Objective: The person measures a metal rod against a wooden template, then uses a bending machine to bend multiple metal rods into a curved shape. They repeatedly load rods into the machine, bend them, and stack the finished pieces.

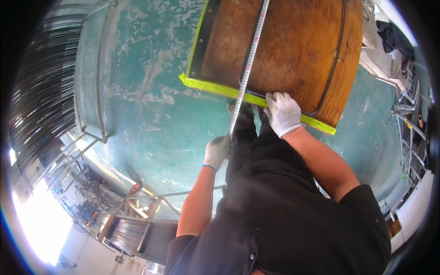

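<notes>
The tape measure [248, 67] already lies drawn out across the wooden table [302, 46] along the bent rod [343, 20], its near end in the closed left hand [217, 152], the right hand [283, 112] at the table's edge, its grip, like what remains, impossible to tell.

Left hand [217, 151] curled, nearer; right hand [282, 112] farther forward, palm down.

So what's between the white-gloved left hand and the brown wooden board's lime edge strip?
Head view: a narrow white tape measure blade, with green floor and a shoe beneath.
</notes>
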`<state>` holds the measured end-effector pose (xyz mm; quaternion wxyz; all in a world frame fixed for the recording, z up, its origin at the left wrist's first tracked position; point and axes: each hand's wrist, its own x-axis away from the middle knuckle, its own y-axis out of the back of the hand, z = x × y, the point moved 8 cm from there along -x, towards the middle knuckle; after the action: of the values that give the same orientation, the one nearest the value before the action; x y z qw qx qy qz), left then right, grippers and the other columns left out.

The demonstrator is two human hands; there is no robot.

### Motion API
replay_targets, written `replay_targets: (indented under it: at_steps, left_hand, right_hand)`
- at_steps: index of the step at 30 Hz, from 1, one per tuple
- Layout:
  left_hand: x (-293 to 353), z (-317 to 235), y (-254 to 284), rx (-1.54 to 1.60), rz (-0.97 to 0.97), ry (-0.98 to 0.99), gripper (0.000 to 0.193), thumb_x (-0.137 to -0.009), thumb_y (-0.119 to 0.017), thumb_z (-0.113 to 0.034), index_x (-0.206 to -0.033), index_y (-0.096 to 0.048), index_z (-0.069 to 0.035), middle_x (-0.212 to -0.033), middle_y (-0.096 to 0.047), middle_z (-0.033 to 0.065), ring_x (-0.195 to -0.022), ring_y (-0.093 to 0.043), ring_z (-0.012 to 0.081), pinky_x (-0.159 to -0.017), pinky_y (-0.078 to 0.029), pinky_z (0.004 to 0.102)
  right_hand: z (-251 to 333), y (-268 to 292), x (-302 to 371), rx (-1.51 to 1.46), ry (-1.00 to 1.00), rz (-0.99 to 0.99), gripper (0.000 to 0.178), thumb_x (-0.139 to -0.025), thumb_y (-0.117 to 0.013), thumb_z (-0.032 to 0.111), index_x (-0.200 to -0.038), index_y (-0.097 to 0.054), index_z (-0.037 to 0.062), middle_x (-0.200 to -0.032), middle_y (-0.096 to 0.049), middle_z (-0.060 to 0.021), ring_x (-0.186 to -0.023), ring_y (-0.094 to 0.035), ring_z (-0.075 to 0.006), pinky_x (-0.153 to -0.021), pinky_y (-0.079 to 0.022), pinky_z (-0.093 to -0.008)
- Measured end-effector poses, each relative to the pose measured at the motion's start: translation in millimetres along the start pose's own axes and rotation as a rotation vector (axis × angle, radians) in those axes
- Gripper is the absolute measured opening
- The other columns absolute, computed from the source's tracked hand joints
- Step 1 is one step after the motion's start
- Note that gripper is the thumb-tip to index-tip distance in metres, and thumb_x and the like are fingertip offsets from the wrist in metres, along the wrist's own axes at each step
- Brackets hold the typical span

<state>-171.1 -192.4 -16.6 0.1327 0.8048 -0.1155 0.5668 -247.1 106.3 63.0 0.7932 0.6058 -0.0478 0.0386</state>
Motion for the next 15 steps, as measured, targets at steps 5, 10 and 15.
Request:
replay_targets:
  at_steps: [5,10,15]
  left_hand:
    - [0.4,6.4,3.3,0.025,-0.009,0.006,0.04,-0.107,-0.072,-0.037,-0.108,-0.073,0.003,-0.085,-0.071,0.0076,-0.068,-0.067,0.016,-0.061,-0.055,0.0309]
    - [1.9,5.0,4.7,0.033,-0.037,0.003,0.04,-0.107,-0.073,-0.039,-0.107,-0.074,0.002,-0.084,-0.071,0.0069,-0.068,-0.067,0.015,-0.059,-0.054,0.0305]
    - [1.1,5.8,9.2,0.022,-0.056,0.009,0.041,-0.107,-0.073,-0.04,-0.107,-0.074,0.001,-0.084,-0.071,0.0063,-0.068,-0.067,0.0146,-0.059,-0.054,0.0304]
  right_hand:
    - [0.8,0.6,-0.4,0.018,0.006,-0.02,0.045,-0.08,-0.087,0.032,-0.118,-0.076,0.0104,-0.099,-0.066,-0.005,-0.097,-0.068,-0.0276,-0.076,-0.058,-0.0423]
    - [-0.2,-0.2,-0.5,0.012,0.008,-0.016,0.046,-0.08,-0.086,0.033,-0.12,-0.076,0.0102,-0.099,-0.066,-0.0049,-0.097,-0.068,-0.0273,-0.076,-0.058,-0.0417]
    - [-1.0,-1.9,0.1,-0.006,-0.003,0.013,0.049,-0.079,-0.087,0.028,-0.123,-0.075,0.0085,-0.102,-0.068,-0.0068,-0.098,-0.068,-0.0296,-0.08,-0.059,-0.0433]
